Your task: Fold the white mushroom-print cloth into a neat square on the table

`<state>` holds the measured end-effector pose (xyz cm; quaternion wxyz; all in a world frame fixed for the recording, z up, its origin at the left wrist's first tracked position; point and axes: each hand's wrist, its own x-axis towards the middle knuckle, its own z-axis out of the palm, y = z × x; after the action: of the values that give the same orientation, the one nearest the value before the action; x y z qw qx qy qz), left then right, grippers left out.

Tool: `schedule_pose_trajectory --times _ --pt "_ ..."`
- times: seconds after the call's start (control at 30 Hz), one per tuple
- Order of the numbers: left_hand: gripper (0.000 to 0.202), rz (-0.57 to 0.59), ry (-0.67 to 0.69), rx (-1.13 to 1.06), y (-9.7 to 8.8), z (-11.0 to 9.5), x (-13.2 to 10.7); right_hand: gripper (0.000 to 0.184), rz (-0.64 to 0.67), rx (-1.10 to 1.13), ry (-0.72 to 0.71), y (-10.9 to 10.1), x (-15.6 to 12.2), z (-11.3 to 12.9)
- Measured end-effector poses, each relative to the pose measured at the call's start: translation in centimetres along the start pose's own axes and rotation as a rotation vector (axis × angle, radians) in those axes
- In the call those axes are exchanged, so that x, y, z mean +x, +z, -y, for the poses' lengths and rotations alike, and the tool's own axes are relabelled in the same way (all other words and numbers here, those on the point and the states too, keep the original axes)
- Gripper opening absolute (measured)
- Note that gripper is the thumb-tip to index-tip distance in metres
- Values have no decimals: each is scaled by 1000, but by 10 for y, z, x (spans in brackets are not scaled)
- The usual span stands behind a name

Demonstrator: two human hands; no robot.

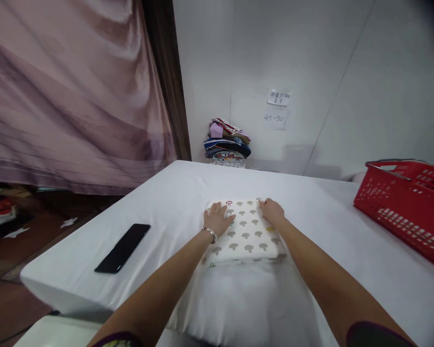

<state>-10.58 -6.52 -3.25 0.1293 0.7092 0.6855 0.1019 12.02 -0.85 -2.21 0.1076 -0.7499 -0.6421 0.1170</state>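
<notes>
A folded white cloth with a mushroom print (248, 233) lies on the white-covered table (188, 193) in front of me. My left hand (217, 218) rests flat on its far left corner, fingers stretched out, with a bracelet on the wrist. On the cloth's far right edge lies my right hand (272, 210), fingers spread and pressed down on the fabric. Both arms reach forward over the table.
A black phone (123, 247) lies on the table to the left, near the edge. A red plastic basket (405, 205) stands at the right. A pile of folded clothes (227, 142) sits at the far edge against the white wall. A pink curtain (72, 91) hangs at left.
</notes>
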Motion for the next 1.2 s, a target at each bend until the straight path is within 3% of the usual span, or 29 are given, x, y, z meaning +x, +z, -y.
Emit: schedule_pose_trajectory --times 0.07,0.2,0.37,0.53,0.67,0.8,0.97,1.07,1.2 --pt "65 -39 19 39 -1 0 9 46 -5 4 12 1 7 5" --pt "72 21 27 110 6 5 21 44 -23 -1 25 12 14 7" --pt "74 14 44 99 17 12 22 43 -11 23 49 23 17 0" --pt "73 -8 53 19 15 13 23 48 23 74 91 21 21 -5" --pt "61 -39 0 -171 3 15 21 56 74 113 76 15 12 -9" --pt "51 -79 51 -292 -7 27 -11 53 101 146 26 12 -12 -22" --pt "63 -62 318 -184 -1 39 -90 65 123 281 44 11 -52 -48" --pt "75 -48 511 -23 6 32 -126 72 166 352 68 9 -75 -58" --pt "70 -108 622 131 12 11 -138 76 232 393 93 6 -91 -61"
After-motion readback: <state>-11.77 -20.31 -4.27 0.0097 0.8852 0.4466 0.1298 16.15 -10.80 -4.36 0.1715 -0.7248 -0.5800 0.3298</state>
